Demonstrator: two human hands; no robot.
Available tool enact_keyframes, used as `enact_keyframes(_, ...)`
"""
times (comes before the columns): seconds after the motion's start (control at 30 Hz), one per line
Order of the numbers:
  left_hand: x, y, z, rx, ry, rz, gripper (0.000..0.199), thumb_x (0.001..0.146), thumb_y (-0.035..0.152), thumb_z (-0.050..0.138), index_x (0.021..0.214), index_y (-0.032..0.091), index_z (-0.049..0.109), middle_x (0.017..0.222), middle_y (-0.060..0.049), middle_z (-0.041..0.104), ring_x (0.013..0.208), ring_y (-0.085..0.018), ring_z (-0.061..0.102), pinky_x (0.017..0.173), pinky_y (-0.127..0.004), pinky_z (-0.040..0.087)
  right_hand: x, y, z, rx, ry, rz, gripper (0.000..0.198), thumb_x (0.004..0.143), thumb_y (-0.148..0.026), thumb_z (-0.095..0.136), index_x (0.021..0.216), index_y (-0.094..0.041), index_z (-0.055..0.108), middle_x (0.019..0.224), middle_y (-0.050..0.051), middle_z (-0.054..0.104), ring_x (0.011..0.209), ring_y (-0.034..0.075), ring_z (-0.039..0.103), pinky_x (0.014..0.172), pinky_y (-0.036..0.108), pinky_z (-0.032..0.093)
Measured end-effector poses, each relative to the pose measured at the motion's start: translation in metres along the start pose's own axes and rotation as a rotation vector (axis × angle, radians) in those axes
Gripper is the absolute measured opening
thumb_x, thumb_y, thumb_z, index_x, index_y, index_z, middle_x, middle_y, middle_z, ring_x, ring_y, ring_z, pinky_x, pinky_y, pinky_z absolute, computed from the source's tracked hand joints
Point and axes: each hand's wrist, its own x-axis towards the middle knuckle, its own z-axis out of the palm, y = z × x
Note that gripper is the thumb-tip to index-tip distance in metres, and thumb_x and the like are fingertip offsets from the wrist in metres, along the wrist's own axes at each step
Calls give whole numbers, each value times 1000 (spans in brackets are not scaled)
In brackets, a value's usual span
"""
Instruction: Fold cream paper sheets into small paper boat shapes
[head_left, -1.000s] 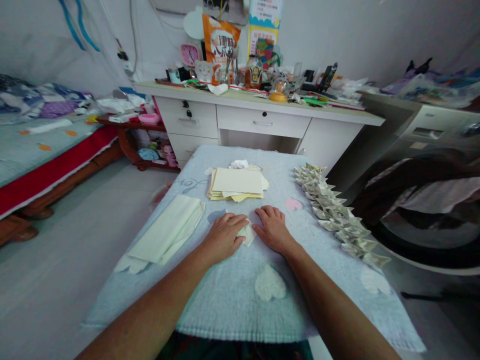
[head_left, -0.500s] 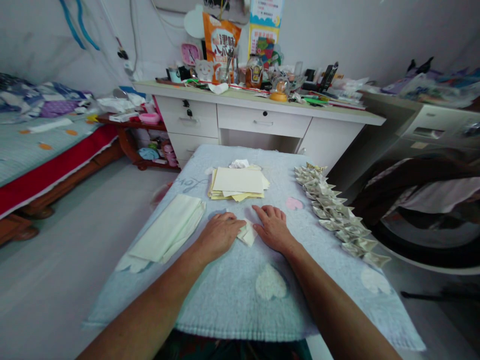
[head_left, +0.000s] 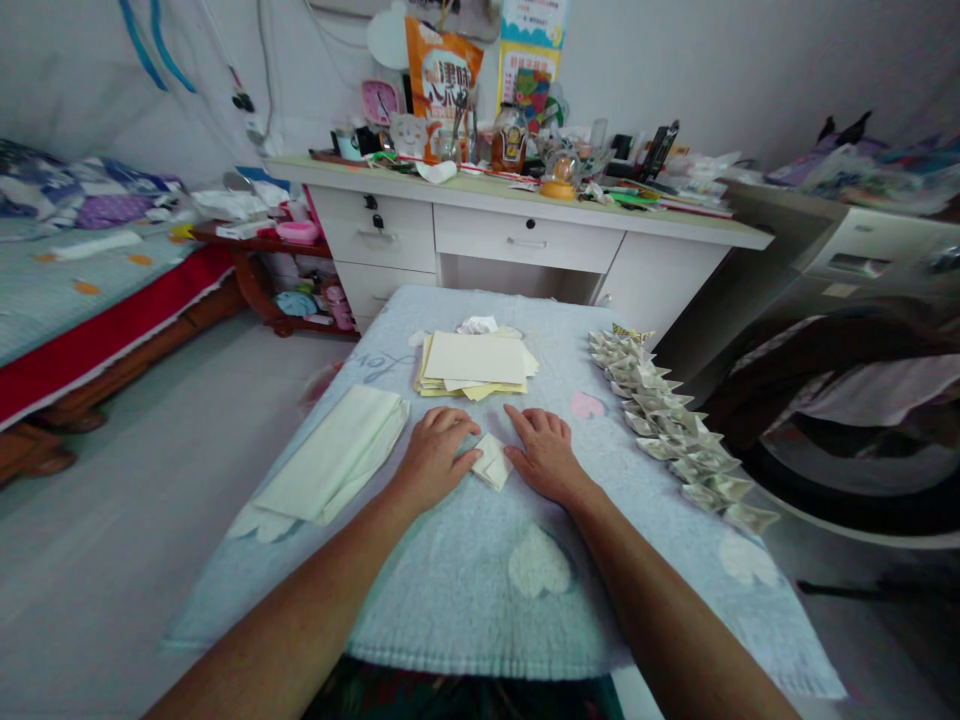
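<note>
A small folded square of off-white paper (head_left: 492, 462) lies flat on the blue table cover, one corner toward me. My left hand (head_left: 439, 452) rests beside its left corner, thumb at the edge, fingers apart. At the right corner lies my right hand (head_left: 545, 450), thumb by the paper and fingers stretched forward. Beyond them is a stack of cream and yellow paper sheets (head_left: 478, 360). To the left sits a larger folded pale sheet (head_left: 334, 450). Rows of folded paper pieces with pointed ends (head_left: 667, 420) line the right side.
The blue table cover (head_left: 450, 600) carries everything near me. A crumpled white tissue (head_left: 478, 325) sits behind the stack. Further back stands a white desk (head_left: 525, 240) crowded with jars and bags. A washing machine (head_left: 862, 260) is at right, a bed (head_left: 90, 290) at left.
My left hand has drawn back slightly left off the folded paper, so more of its left side shows. My right hand has stayed nearly in place.
</note>
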Motion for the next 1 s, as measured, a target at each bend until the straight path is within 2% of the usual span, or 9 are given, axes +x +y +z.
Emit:
enact_keyframes(0.07,-2,-2,5,54,-22,-66,38,77,33,66,114,24,60,124,-8,54,117,-28,43,99,-45,37,0,-1,0,-6,-2,3,60,89,-41,51,145,-30,31,128,12,48,114,29,41,96,44,30)
enact_keyframes(0.13,-4,-5,8,79,-68,-95,43,78,34,65,119,27,56,129,-7,50,120,-28,41,100,-46,34,0,0,-1,-10,-8,12,61,89,-40,52,145,-31,31,129,12,48,114,30,41,96,45,29)
enact_keyframes(0.37,-5,-10,11,71,-125,-119,41,81,28,58,122,31,52,133,-4,48,124,-28,38,102,-46,31,-1,14,-5,-15,-24,33,61,87,-35,53,144,-33,33,136,12,42,119,31,37,99,49,26)
enact_keyframes(0.5,-4,-9,8,41,-120,-86,37,82,23,55,118,29,54,130,-4,50,123,-26,39,103,-45,29,-4,16,-12,53,47,16,59,80,-29,58,137,-24,42,134,13,41,119,31,35,99,49,26)
enact_keyframes(0.6,-1,-6,5,-24,-115,-23,33,80,17,54,112,25,56,122,-4,55,118,-24,44,102,-41,33,-8,8,-19,187,49,-86,35,73,-16,55,108,-19,57,118,10,49,110,26,41,95,41,32)
enact_keyframes(0.7,2,-4,2,-87,-125,52,27,78,10,51,101,23,60,111,-4,59,109,-21,49,97,-37,37,-11,0,-25,278,-52,-225,23,68,-12,53,89,-19,57,104,6,50,101,23,43,89,37,34)
enact_keyframes(0.83,3,-4,2,-116,-143,109,21,79,9,50,89,21,63,102,-3,61,101,-20,51,93,-35,39,-15,-8,-27,298,-98,-279,30,62,-11,53,91,-19,54,99,5,49,97,23,43,87,36,34)
enact_keyframes(1.0,4,-5,5,-146,-131,108,19,80,10,50,85,20,65,98,-4,62,99,-21,53,91,-36,40,-18,-16,-21,300,-85,-376,36,65,-16,60,100,-20,55,105,6,50,99,24,42,89,38,33)
